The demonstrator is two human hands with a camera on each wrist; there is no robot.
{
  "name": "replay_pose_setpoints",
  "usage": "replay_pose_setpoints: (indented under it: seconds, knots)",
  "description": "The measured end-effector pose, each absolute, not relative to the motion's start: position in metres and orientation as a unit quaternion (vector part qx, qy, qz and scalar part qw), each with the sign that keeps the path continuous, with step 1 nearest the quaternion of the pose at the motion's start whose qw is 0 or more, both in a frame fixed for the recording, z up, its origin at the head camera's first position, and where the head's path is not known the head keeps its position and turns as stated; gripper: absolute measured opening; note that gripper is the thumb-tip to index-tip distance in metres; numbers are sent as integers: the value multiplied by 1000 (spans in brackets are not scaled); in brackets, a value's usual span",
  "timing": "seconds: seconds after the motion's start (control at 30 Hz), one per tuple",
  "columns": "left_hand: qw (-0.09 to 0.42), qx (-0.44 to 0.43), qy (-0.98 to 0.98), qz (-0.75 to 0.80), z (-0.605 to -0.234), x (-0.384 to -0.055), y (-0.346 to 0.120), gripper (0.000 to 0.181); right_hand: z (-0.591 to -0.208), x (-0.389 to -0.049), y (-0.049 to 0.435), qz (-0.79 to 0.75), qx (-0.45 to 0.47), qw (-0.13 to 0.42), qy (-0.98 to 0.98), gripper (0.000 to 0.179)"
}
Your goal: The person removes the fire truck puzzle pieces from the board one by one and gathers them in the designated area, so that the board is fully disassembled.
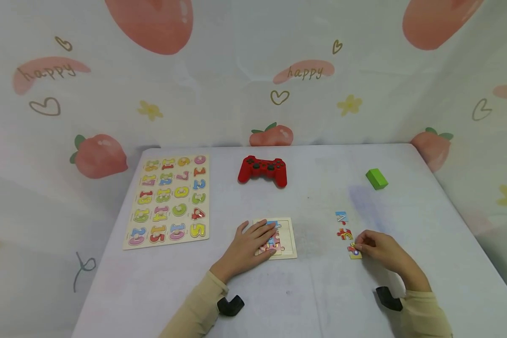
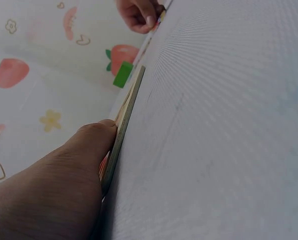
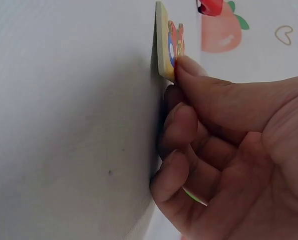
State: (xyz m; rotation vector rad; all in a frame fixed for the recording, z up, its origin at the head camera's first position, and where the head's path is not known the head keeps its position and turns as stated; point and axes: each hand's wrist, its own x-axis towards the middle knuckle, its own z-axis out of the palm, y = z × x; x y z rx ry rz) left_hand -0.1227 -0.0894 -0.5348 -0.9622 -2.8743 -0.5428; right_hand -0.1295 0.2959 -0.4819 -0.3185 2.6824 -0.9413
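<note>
My left hand (image 1: 246,247) rests with its fingers spread over a small square jigsaw board (image 1: 293,239), hiding its left part; some pink and blue pieces show between the fingers. In the left wrist view, the thumb (image 2: 91,142) lies along the edge of the board. My right hand (image 1: 382,251) pinches the near corner of a yellow-and-red puzzle piece (image 3: 162,42) at the table surface, its other fingers curled beneath the thumb. Two more loose pieces lie in a row beyond it: a red one (image 1: 344,234) and a blue one (image 1: 341,216).
A wooden number board (image 1: 152,211) lies at the left of the white table (image 1: 279,300). At the back is a red game controller (image 1: 262,171), with a green block (image 1: 377,179) to the far right. A patterned cloth hangs behind.
</note>
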Motion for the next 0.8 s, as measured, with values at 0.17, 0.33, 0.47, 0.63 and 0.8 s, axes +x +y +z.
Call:
replay_pose_setpoints:
  seconds: [0.17,0.33,0.47,0.63,0.8]
  knots:
    - [38,-315,-931,-179,-536,-123,-90,60,-484,-130,293,-302,-101,147,937,8]
    - [42,-319,-931,-175,-536,-122,-90,60,-474,-126,283,-298,-109,130,939,10]
    - [34,-315,-932,-174,-534,-122,-90,60,-461,-125,261,-314,-146,94,933,9]
    - [28,-310,-934,-177,-531,-122,-91,60,-459,-126,217,-321,-207,97,919,9]
    - [30,-315,-933,-173,-533,-123,-90,62,-475,-127,175,-321,-243,114,908,10]
